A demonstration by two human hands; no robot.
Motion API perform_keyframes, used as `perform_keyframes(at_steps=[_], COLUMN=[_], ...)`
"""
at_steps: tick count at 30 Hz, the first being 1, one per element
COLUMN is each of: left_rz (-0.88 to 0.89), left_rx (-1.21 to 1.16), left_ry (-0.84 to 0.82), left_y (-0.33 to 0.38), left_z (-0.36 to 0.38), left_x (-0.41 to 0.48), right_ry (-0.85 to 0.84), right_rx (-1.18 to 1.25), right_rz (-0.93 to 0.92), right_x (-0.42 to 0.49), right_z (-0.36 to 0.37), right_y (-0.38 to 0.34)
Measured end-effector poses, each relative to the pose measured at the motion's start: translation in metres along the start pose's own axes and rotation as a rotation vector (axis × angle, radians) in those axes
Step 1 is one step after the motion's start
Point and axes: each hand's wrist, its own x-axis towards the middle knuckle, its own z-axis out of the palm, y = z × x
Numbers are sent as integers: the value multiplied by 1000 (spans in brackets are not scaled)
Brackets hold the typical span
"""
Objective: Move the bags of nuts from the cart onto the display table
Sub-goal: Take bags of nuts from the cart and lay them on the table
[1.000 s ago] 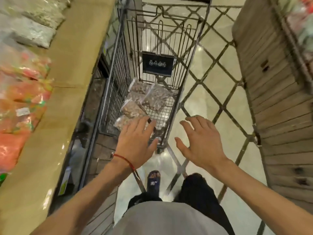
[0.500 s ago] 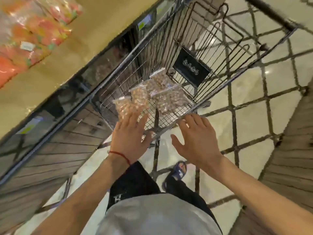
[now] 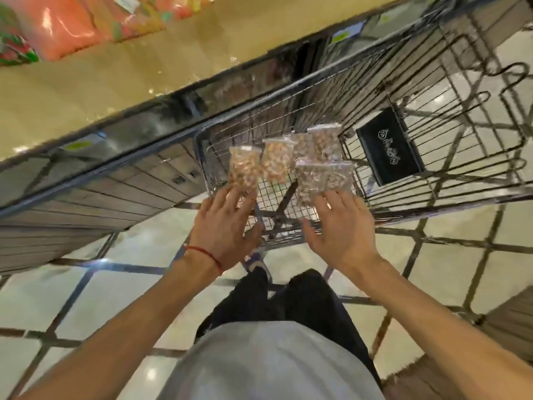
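Note:
Several clear bags of nuts lie on the floor of a wire shopping cart (image 3: 450,90). The leftmost bag (image 3: 243,166) sits just past the fingertips of my left hand (image 3: 223,226), which has spread fingers and a red string at the wrist. A second bag (image 3: 275,160) lies beside it. My right hand (image 3: 339,229) is spread too, its fingertips at the near edge of a larger bag (image 3: 320,180). More bags (image 3: 317,142) lie behind. Neither hand grips anything. The tan display table (image 3: 95,82) runs along the upper left.
Orange and green packets (image 3: 72,21) lie on the display table's far side. A black placard (image 3: 389,151) hangs inside the cart. Wooden slat panelling (image 3: 86,209) covers the table's side. Tiled floor with dark diagonal lines lies below, and my legs stand behind the cart.
The view has tilted and swung so the cart lies diagonally. Both hands have moved forward over the cart's near end, reaching the edges of the bags.

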Motion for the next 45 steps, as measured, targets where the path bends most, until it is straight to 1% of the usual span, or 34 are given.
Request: perform_keyframes(at_steps=[3,6,8,12,14,17,19,21,23,26,29,32,35,38,40,42,43,45], left_rz=[-1,-38,-69,-142,-199,-273,-320,-357,-408,-532,-651,-745,-796,-847,-872,-936,-977,-963], left_rx=[13,21,7,-77,-80,-87,-119,-142,-178,-281,-407,-521,-584,-587,-618,-627,-632,-605], left_ry=[-21,-34,-56,-36,-47,-59,-105,-137,-175,-198,-208,-170,-205,-137,-161,-166,-156,-167], left_y=[-6,-9,-9,-6,-3,3,6,5,3,-5,-18,-28,-42,-68,-87,-90,-85,-73], left_z=[-1,0,2,11,17,27,34,47,60,88,126,156,185,241,285,294,281,251], left_x=[19,39,51,75,87,105,119,134,149,173,200,228,259,286,297,305,305,303], right_ry=[-23,30,36,-69,-105,-117,-95,-73,-86,-122,-149,-110,-96,-165,-194,-248,-264,-277], right_rx=[17,48,59,21,4,9,35,65,82,91,57,130,137,132,140,187,206,214], right_rz=[-35,-92,-146,-243,-308,-395,-432,-422,-390,-336,-325,-297,-291,-294,-278,-255,-243,-225], right_x=[28,52,68,106,127,158,178,198,218,243,258,264,268,270,272,275,276,279], right_z=[1,9,14,28,40,61,74,86,97,120,151,186,214,228,234,238,240,242], right_y=[-2,2,7,19,28,41,51,59,64,68,69,65,57,50,47,45,44,42])
